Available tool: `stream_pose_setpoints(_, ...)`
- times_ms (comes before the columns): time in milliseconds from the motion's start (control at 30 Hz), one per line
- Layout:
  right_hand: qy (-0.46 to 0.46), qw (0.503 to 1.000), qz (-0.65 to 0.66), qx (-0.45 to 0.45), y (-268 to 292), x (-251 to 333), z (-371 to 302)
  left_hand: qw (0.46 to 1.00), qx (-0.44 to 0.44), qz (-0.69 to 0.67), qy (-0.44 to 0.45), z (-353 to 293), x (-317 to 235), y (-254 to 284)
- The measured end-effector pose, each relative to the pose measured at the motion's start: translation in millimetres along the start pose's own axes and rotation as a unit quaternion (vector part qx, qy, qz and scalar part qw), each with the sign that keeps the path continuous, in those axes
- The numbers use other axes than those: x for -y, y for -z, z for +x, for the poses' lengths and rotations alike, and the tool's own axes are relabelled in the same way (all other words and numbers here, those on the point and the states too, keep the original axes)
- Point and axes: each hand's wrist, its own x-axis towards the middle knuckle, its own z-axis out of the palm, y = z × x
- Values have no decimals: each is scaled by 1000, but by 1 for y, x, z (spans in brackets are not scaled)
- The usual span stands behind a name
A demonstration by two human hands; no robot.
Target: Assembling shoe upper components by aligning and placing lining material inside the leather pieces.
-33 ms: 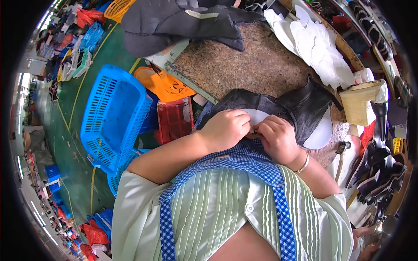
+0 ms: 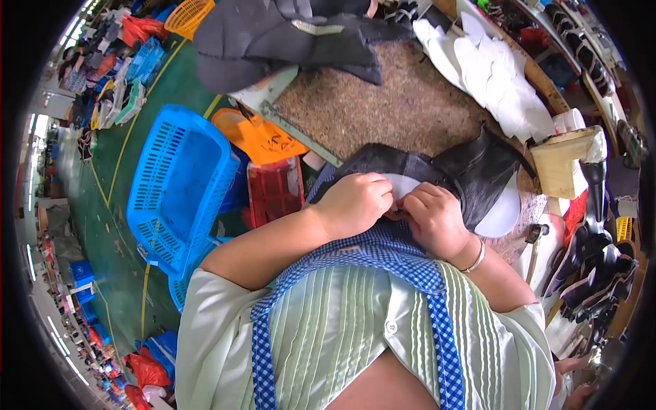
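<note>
Close together at the table's near edge, my left hand and my right hand pinch the near edge of a white curved piece. This piece lies against a black leather upper, which runs behind both hands. My fingertips almost meet, and they hide the exact spot they grip. To the right, a wrinkled black leather part joins the upper, with another white rounded piece showing under its edge. A blue checked apron lies just below my hands.
Black cut pieces lie at the table's far left, and a pile of white pieces at the far right. Beyond my right hand are a yellowish block and a hammer. A blue basket and red crate stand left.
Both hands keep their pinch in nearly the same place. The far table and its pieces sit slightly lower in the picture.
</note>
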Motion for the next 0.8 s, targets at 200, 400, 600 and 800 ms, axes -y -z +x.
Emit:
stream_pose_setpoints(200,-217,932,221,-187,46,8,17,904,-381,184,-58,15,-40,56)
stream_pose_setpoints(400,-146,627,702,-304,84,54,37,846,-261,-455,94,37,-47,121)
stream_pose_setpoints(600,-69,877,84,-468,110,26,15,987,-101,-120,-37,28,-39,184)
stream_pose_setpoints(800,-12,979,120,-163,131,34,33,960,16,-278,-24,34,-35,160)
